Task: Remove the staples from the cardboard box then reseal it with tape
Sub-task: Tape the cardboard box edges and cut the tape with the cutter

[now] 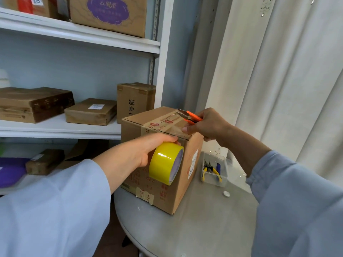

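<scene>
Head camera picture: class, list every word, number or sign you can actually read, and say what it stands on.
"号箱": upright box on the middle shelf.
"云湖香", only a guess, faint: purple label on the top-shelf box.
"00": white tag at the top left, cut off.
Red print on the cardboard box: too blurred.
White label on the flat parcel: too small.

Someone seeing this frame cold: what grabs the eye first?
The bright yellow tape roll in the left hand, pressed against the near side of the cardboard box on the round grey table. Next, the orange snips in the right hand above the box's top corner.
</scene>
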Demonstrator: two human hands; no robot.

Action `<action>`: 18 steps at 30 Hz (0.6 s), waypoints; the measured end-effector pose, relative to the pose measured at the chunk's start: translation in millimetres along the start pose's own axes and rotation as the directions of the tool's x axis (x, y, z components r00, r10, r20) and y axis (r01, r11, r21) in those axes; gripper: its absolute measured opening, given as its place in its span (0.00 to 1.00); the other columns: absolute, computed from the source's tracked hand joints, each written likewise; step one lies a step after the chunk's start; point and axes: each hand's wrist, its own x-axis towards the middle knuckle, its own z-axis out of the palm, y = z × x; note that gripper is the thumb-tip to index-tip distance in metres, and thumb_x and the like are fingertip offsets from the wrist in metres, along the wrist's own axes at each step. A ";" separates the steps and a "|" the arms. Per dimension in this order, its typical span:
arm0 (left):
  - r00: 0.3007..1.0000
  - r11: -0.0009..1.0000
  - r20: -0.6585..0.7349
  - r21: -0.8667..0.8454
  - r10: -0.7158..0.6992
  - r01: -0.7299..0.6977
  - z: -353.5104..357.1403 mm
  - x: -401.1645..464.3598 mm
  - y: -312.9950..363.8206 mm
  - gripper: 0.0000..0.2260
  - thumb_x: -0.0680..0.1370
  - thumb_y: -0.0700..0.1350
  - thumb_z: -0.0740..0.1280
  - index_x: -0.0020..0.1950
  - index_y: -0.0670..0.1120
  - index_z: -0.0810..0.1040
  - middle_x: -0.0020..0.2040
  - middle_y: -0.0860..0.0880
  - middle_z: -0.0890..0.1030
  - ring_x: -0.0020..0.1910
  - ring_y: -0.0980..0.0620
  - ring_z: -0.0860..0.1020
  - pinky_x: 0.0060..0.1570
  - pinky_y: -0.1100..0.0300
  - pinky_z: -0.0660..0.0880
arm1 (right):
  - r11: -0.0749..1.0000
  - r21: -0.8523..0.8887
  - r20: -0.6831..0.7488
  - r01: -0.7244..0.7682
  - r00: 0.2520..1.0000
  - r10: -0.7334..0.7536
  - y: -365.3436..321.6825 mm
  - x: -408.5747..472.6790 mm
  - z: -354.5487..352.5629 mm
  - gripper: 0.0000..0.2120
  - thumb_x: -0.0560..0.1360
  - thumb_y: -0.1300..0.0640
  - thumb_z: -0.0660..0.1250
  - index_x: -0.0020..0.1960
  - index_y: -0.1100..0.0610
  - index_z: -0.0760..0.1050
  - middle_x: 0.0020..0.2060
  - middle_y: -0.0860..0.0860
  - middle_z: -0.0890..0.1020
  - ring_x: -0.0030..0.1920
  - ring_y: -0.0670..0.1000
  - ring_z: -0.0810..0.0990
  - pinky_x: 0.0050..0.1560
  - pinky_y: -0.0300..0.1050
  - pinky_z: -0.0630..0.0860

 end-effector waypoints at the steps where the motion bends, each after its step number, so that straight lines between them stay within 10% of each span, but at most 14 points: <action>1: 1.000 1.000 0.003 0.014 -0.013 0.013 1.2 2.8 3.0 0.08 0.77 0.50 0.67 0.40 0.48 0.79 0.36 0.45 0.80 0.34 0.47 0.77 0.37 0.59 0.73 | 1.000 0.012 0.007 -0.024 1.000 0.024 3.1 3.8 -0.8 0.06 0.73 0.61 0.72 0.40 0.57 0.76 0.32 0.53 0.73 0.33 0.50 0.70 0.29 0.39 0.67; 18: 0.994 0.958 -0.078 0.270 -0.083 0.101 -8.6 31.2 29.5 0.11 0.75 0.50 0.69 0.53 0.46 0.75 0.38 0.44 0.79 0.33 0.47 0.77 0.34 0.58 0.75 | 0.988 0.106 0.114 -0.108 0.989 0.096 23.4 34.6 -3.3 0.08 0.71 0.62 0.73 0.45 0.66 0.78 0.25 0.52 0.72 0.24 0.48 0.65 0.22 0.37 0.62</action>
